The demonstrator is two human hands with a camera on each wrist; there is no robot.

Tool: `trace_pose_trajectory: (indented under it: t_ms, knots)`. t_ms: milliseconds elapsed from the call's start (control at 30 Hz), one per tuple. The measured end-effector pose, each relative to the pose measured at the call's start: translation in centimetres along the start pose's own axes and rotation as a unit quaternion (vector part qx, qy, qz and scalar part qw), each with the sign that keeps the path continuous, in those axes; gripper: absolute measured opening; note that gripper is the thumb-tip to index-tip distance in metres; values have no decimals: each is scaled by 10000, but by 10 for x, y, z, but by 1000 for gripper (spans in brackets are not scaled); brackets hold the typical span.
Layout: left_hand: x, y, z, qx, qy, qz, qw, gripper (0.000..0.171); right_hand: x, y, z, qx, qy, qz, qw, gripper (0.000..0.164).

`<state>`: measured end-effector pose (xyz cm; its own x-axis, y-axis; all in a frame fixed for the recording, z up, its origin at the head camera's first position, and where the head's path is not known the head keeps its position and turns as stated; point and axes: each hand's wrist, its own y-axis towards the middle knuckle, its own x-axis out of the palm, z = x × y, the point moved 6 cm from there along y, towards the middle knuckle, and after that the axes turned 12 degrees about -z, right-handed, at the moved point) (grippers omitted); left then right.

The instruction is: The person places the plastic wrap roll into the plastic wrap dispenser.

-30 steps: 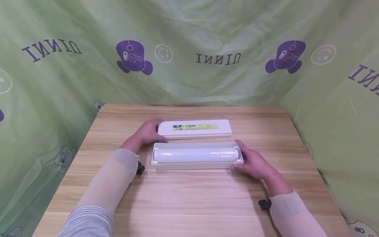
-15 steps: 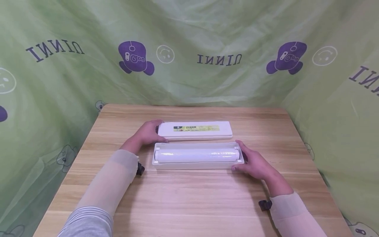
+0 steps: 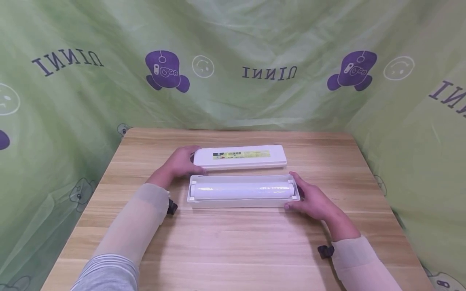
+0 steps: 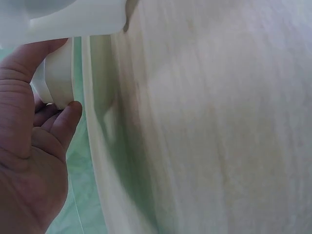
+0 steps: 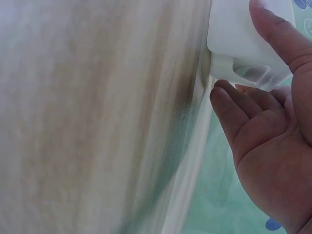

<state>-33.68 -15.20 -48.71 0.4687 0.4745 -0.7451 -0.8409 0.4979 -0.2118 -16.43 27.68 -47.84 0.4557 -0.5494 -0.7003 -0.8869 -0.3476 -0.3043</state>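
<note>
A long white lid point(image 3: 251, 161) with a yellow-green label lies at the back in the head view. My left hand point(image 3: 179, 162) grips its left end, thumb along the near edge and fingers at the far side. Just in front of the lid sits an open white box point(image 3: 240, 204), with a shiny roll of cling film point(image 3: 240, 190) inside it. My right hand point(image 3: 313, 201) holds the box by its right end. In the left wrist view the left hand point(image 4: 34, 136) pinches the lid's end point(image 4: 59, 73). The right wrist view shows the right hand point(image 5: 273, 131) around the box end point(image 5: 239, 34).
Both things are on a wooden table point(image 3: 236, 250). A green curtain point(image 3: 233, 105) with purple figures hangs behind the table and along both sides. A dark wrist camera point(image 3: 172, 207) sits below the left hand, another dark camera point(image 3: 325, 251) below the right.
Held in the left hand, the lid has shifted slightly up and away from the box, its right end rising most. The box, the film roll and the right hand stay where they were.
</note>
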Motion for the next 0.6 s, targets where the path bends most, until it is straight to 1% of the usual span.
trace_pose_trajectory:
  t_ms: [133,333,467,600]
  knots:
    - [-4,-4,3,19,-48,28,10000,98,0,0,0,12,28,-8,10000,119]
    - [-9,-11,6,-23,-145,94,9998,96,-1,-1,-1,9,31,18,10000,119]
    - [-11,-14,7,-16,-170,176,9997,98,-1,-1,-1,38,32,-6,10000,119]
    - [-12,-17,8,-11,-215,258,9994,103,0,-2,-2,50,65,-22,10000,120]
